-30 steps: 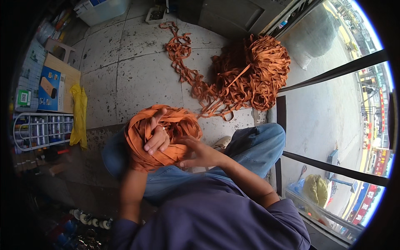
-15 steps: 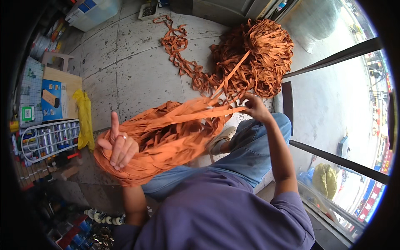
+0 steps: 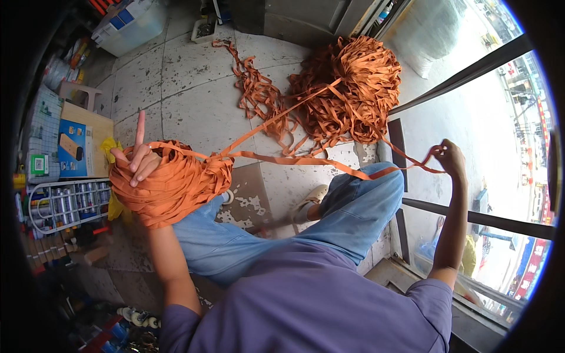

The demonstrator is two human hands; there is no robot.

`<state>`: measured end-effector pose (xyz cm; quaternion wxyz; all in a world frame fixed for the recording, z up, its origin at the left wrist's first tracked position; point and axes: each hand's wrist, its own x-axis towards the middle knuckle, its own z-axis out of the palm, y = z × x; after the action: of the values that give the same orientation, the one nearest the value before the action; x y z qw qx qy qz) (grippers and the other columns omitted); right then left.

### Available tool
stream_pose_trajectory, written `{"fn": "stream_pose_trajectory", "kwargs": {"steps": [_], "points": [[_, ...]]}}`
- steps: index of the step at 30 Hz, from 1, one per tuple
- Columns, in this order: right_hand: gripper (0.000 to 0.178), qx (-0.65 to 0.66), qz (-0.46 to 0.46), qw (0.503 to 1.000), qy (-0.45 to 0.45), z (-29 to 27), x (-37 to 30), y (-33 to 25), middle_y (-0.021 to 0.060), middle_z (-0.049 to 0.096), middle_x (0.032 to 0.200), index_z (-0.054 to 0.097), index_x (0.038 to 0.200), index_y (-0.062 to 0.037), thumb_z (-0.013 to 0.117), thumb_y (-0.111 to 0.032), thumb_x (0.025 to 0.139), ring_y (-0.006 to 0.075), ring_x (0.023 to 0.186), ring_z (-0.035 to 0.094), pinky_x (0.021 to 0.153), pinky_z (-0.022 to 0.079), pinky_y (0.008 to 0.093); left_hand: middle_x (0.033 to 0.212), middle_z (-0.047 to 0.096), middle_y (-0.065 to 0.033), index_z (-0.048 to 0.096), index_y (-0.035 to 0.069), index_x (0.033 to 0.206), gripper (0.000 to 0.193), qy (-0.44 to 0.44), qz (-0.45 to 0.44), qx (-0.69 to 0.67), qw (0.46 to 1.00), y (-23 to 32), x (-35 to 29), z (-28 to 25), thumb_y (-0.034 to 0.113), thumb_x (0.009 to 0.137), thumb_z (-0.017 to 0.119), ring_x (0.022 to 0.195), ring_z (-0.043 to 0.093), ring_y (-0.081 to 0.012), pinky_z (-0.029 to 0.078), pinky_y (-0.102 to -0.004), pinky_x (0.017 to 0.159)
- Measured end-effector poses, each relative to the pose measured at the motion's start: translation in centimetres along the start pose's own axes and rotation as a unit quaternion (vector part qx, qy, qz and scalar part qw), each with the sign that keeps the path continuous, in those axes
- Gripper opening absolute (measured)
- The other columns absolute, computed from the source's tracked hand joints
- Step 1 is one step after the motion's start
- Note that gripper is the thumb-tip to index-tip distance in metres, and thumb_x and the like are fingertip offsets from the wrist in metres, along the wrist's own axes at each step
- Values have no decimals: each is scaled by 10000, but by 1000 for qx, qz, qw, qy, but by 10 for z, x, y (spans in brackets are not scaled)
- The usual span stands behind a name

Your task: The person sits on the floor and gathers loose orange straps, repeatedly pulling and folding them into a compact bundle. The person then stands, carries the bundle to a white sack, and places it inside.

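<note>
A thick hank of orange fabric strip [image 3: 170,191] is looped around my left hand [image 3: 141,162]. The index finger there points up while the other fingers curl down over the strips. Out to the right, my right hand [image 3: 450,159] pinches a strand of the same strip. From it, one length sags back across my knee to the hank, and another runs toward the big orange pile [image 3: 353,88] on the floor. A separate taut strand joins that pile to the hank. My left palm is hidden by the wound strips.
Loose strip [image 3: 256,88] trails on the worn tiles left of the pile. Along the left stand a wire rack of cans [image 3: 73,197], a blue-printed box [image 3: 76,144] and a yellow cloth-like item [image 3: 115,203]. A clear plastic bin [image 3: 132,29] sits far left; a metal-framed glass door [image 3: 471,217] lies right.
My right hand has swung outward to the right, drawing out a long strand. My left hand and the hank have shifted left and away from me; the hank looks more bunched.
</note>
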<state>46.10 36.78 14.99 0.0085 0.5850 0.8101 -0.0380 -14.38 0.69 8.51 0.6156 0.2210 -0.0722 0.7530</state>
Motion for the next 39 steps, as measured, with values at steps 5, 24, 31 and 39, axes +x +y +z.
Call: {"fn": "stream_pose_trajectory", "kwargs": {"steps": [5, 24, 31, 39], "points": [[196, 100, -532, 757, -367, -12, -42, -241, 70, 640, 710, 599, 888, -106, 639, -287, 823, 237, 674, 626, 612, 480, 347, 1131, 535, -212, -124, 170, 1441, 1039, 9, -55, 63, 996, -22, 5, -12, 547, 791, 594, 763, 639, -232, 552, -290, 511], [340, -113, -243, 953, -142, 107, 47, -120, 112, 598, 607, 667, 701, -131, 677, -470, 726, 304, 587, 591, 538, 460, 398, 683, 568, -72, 546, -26, 871, 440, 88, 155, 1, 984, -23, -3, -12, 245, 1012, 230, 492, 547, -179, 474, -287, 706], [405, -255, 179, 948, -55, 75, 21, 77, 121, 679, 821, 695, 810, -94, 697, -489, 718, 273, 787, 661, 690, 513, 384, 844, 563, -88, 446, -39, 1165, 325, 70, 256, 46, 963, 6, -20, -11, 206, 992, 319, 656, 564, -163, 449, -298, 810], [240, 98, -506, 774, -368, 60, -24, -367, 92, 638, 762, 639, 858, -93, 526, -304, 860, 240, 744, 628, 675, 498, 396, 1219, 528, -142, 309, 42, 1384, 493, 301, 10, 202, 932, -59, 21, 5, 349, 998, 296, 990, 584, -214, 410, -336, 948]]}}
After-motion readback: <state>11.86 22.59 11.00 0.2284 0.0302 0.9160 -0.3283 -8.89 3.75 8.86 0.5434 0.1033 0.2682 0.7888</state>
